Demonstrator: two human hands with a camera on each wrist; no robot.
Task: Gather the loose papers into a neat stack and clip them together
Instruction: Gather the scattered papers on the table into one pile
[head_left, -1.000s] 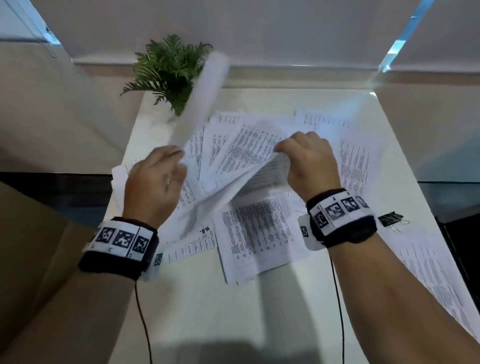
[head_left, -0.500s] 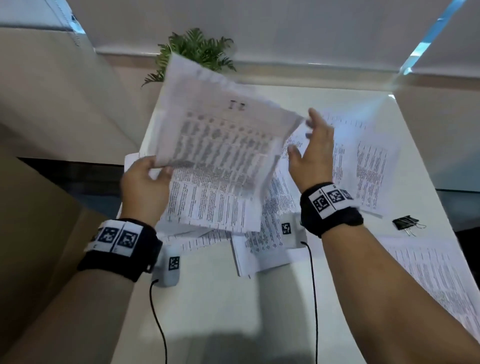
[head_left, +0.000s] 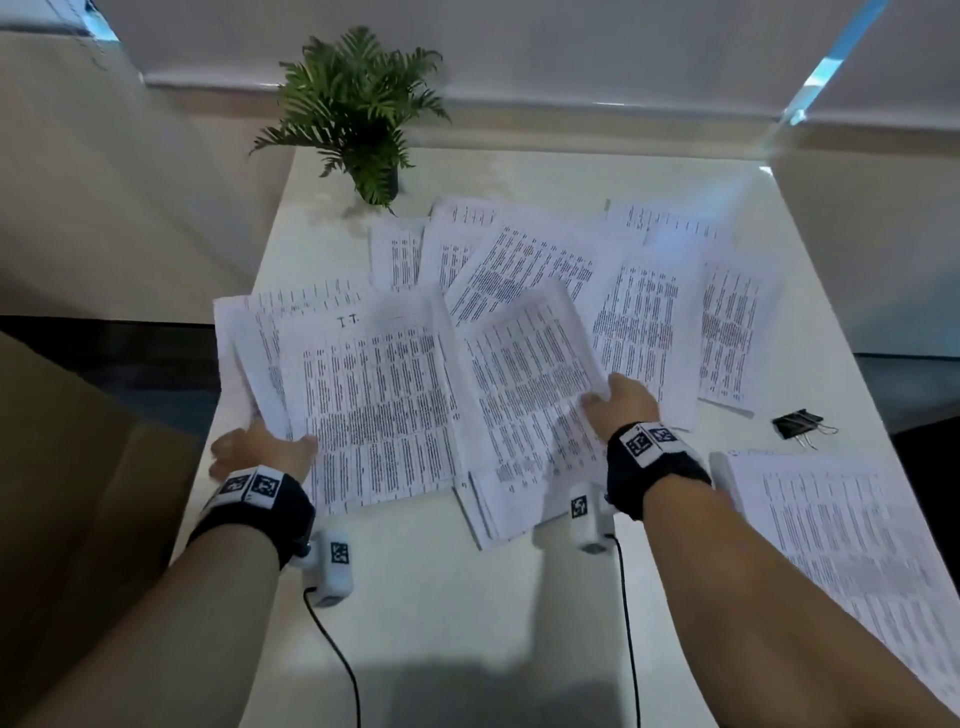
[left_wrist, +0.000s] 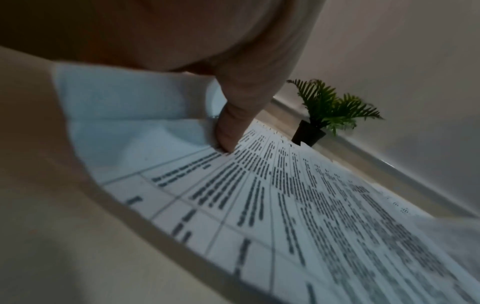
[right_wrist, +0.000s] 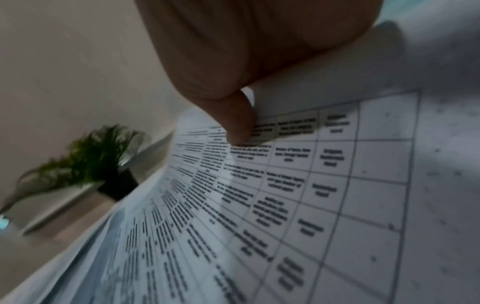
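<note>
Printed sheets lie scattered over the white table (head_left: 441, 623). My left hand (head_left: 260, 447) pinches the near left corner of a bundle of papers (head_left: 374, 405) at the table's left edge. In the left wrist view the thumb (left_wrist: 233, 127) presses on top of that printed sheet (left_wrist: 285, 205). My right hand (head_left: 615, 402) pinches the right edge of a second bundle (head_left: 530, 395) beside the first, thumb (right_wrist: 239, 123) on its top sheet (right_wrist: 285, 195). The fingers under both bundles are hidden. Black binder clips (head_left: 797, 423) lie to the right of my right hand.
More loose sheets (head_left: 644, 322) fan out behind and right of the held bundles. Another sheet (head_left: 841, 545) lies at the near right edge. A small potted plant (head_left: 363, 109) stands at the far left of the table. Beige walls flank the table.
The left hand has lowered the sheets it held up in the air onto the left pile. The right hand, open half a second ago, now pinches the edge of the second bundle.
</note>
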